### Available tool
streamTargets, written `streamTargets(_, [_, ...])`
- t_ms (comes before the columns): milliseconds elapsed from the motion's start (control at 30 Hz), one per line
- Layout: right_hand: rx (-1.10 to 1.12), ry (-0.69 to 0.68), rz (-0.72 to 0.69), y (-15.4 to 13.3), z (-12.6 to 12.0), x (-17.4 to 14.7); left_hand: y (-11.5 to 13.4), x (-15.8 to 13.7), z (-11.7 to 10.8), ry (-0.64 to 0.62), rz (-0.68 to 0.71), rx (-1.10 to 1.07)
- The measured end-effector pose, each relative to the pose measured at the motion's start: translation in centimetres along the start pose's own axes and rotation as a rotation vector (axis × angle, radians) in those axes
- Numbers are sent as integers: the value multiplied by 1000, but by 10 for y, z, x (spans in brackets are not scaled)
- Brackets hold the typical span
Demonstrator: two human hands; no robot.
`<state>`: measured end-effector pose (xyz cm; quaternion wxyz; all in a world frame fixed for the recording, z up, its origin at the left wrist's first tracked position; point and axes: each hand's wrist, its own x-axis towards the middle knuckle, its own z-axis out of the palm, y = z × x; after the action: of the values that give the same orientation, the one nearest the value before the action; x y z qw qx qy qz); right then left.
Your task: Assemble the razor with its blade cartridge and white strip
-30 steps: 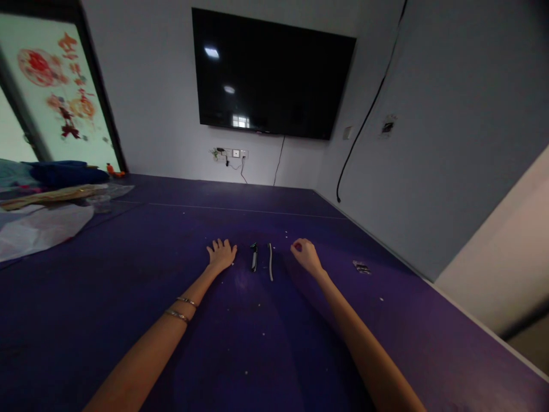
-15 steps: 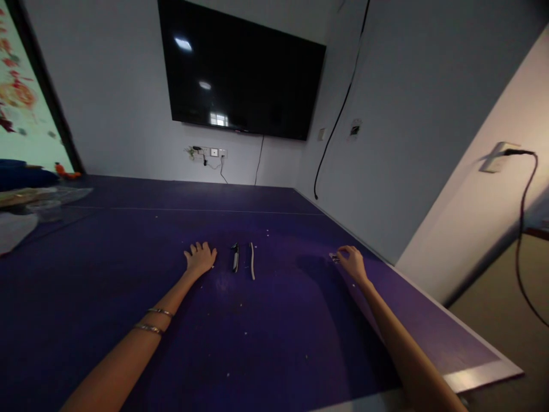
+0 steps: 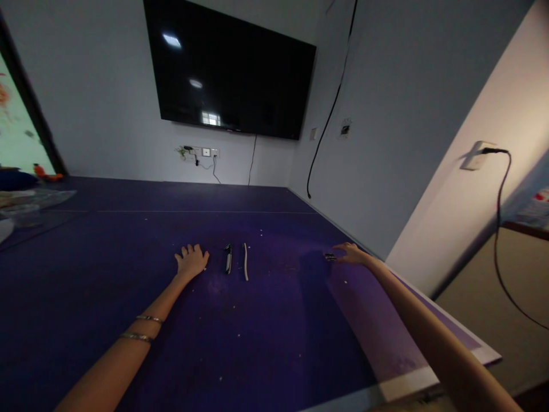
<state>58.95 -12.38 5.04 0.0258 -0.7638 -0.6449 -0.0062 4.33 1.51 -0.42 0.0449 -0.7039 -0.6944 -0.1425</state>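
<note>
Step judged a reach: right hand [image 3: 349,253] has fingers parted, dark packet [image 3: 329,257] at their tips, contact unclear; a grip would call for closing thumb to fingers. Left hand [image 3: 191,261] has fingers spread, black tool [image 3: 229,260] and pale strip [image 3: 246,262] to their right

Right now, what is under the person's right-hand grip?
A small dark item lies on the purple surface at the open end of the right-hand grip; whether they touch is unclear. Anything directly beneath the palm is covered and cannot be seen.
</note>
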Motion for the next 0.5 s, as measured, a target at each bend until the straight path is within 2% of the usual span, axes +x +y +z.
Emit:
streamTargets(233, [-67,-144,-40,-11,-13,16,0,-2,-3,-7,7,11])
streamTargets(500, [-34,-116,-43,-18,-11,26,-1,-1,-1,-1,7,17])
